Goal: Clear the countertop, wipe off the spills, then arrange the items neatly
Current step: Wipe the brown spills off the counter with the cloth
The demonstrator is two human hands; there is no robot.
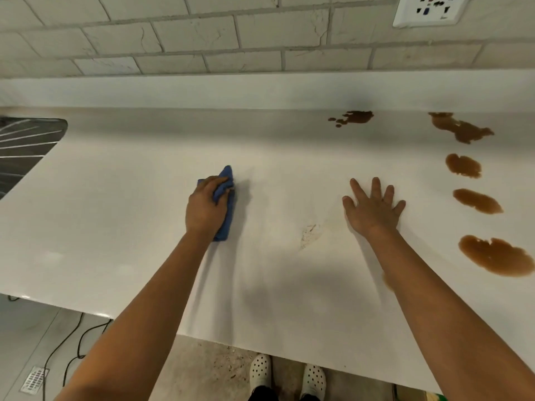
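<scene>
My left hand grips a bunched blue cloth and presses it on the white countertop near its middle. My right hand lies flat on the counter with fingers spread, to the right of the cloth. Several brown liquid spills sit to the right of that hand: one large puddle near the front, two ovals behind it, and two patches along the back edge. A faint dried smear lies between my hands.
A dark sink drainer is set into the counter at far left. A tiled wall with a white socket rises behind. Below the counter's front edge I see the floor, black cables, a drain grate and white clogs.
</scene>
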